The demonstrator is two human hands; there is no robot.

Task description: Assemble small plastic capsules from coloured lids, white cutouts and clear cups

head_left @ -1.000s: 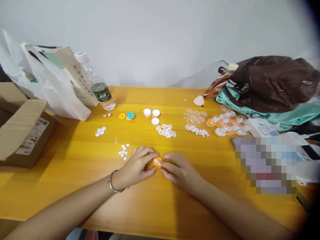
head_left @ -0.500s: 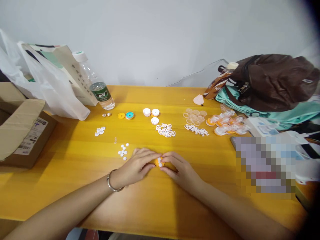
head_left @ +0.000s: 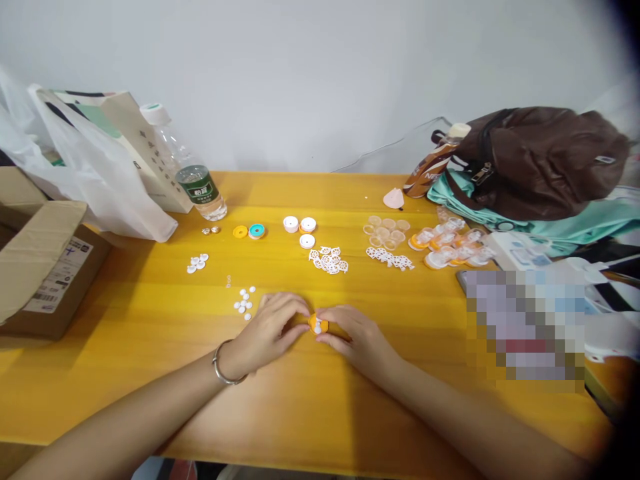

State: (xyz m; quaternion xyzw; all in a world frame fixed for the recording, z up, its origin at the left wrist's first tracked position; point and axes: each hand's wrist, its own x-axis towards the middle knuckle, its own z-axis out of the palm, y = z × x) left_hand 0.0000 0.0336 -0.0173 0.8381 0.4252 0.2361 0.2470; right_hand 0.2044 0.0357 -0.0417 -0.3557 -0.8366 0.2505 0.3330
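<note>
A small round orange plastic piece (head_left: 314, 327) with white parts on its top is between my two hands, at or just above the table. My left hand (head_left: 280, 325), with a bangle at the wrist, pinches its left edge between thumb and fingers. On the other side, my right hand (head_left: 361, 335) curls its fingers and thumb around the right edge. Left of my left hand lie several small white discs (head_left: 243, 306). Beyond my hands are thin white spoked wheel-like pieces (head_left: 329, 260) and a second cluster of such flat white pieces (head_left: 390, 259).
Clear plastic rings (head_left: 389, 237) and clear-topped orange pieces (head_left: 443, 251) sit at right, by a blurred-out flat object (head_left: 525, 327). White round cases (head_left: 307, 241) and yellow and blue discs (head_left: 257, 231) are farther back. A water bottle (head_left: 201, 190), cardboard box (head_left: 75, 293) and brown bag (head_left: 555, 163) flank the table.
The whole view has shifted slightly. The white parts on the orange piece look turned a little, and the fingers around it have moved slightly.
</note>
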